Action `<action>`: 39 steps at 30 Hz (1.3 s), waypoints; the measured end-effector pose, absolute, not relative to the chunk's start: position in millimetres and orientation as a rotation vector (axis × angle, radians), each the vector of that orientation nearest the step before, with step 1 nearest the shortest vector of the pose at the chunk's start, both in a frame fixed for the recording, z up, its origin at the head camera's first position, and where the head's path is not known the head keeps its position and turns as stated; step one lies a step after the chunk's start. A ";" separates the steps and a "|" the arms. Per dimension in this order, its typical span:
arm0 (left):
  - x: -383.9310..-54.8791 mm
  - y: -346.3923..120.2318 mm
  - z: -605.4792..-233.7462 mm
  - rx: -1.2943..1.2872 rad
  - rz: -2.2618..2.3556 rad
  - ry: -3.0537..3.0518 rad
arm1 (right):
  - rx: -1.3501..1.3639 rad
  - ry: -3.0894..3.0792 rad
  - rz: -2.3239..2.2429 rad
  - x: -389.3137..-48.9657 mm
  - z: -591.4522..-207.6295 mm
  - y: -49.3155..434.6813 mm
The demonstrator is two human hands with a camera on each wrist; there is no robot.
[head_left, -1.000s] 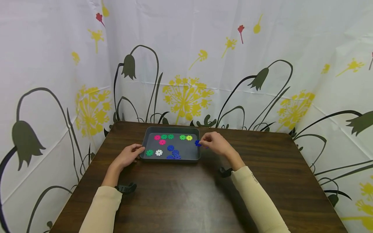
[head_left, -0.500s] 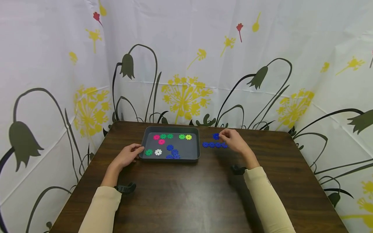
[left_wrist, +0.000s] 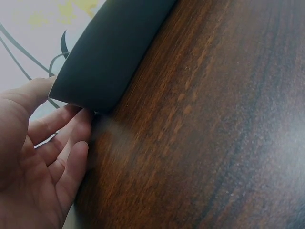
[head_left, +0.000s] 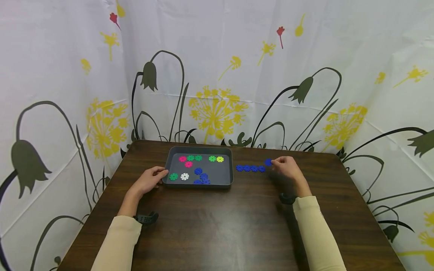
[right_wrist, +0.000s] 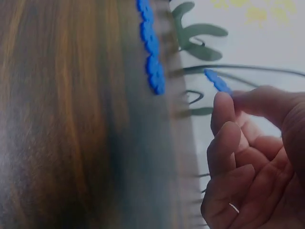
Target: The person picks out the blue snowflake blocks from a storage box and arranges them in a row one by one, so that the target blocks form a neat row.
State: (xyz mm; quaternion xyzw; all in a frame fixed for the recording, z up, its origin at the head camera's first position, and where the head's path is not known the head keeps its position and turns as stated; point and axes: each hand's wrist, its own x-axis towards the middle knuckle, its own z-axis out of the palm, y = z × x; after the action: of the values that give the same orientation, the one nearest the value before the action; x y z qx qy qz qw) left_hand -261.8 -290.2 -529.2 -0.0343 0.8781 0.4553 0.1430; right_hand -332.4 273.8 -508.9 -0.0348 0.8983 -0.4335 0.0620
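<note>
Thumb and index finger of my right hand pinch a blue notched plastic disc, held up off the table; the right wrist view shows this blue disc nearly edge-on. Just left of it, a row of several blue discs lies on the table. My left hand grips the left side of a dark grey tray, thumb at the rim and fingers against the outer wall. Inside the tray are pink, green, yellow and white discs, plus a cluster of blue discs near its front.
The brown wooden table extends in front of the tray and to the right. A white curtain with printed flowers hangs along its back and sides. Each wrist wears a dark band.
My right hand has moved right with the blue disc, from the tray's right edge to beyond the right end of the blue row. The left hand and tray stay in place.
</note>
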 end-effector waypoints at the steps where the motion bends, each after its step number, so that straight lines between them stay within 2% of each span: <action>1: -261.5 -290.1 -528.9 -0.098 1.314 2.533 | -0.079 2.699 -1.320 -332.5 -511.0 276.1; 12: -262.3 -290.2 -530.7 -0.088 1.330 2.528 | 0.234 2.449 -1.445 -329.4 -529.0 285.2; 39: -261.6 -290.0 -531.8 -0.067 1.342 2.542 | 0.296 2.454 -1.516 -330.8 -537.7 279.4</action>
State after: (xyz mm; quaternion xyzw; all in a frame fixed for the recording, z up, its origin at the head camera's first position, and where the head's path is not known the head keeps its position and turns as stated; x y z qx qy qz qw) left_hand -261.6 -290.0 -531.8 -0.0232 0.8762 0.4627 0.1325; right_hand -330.8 279.4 -537.7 0.1014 0.8401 -0.5190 0.1205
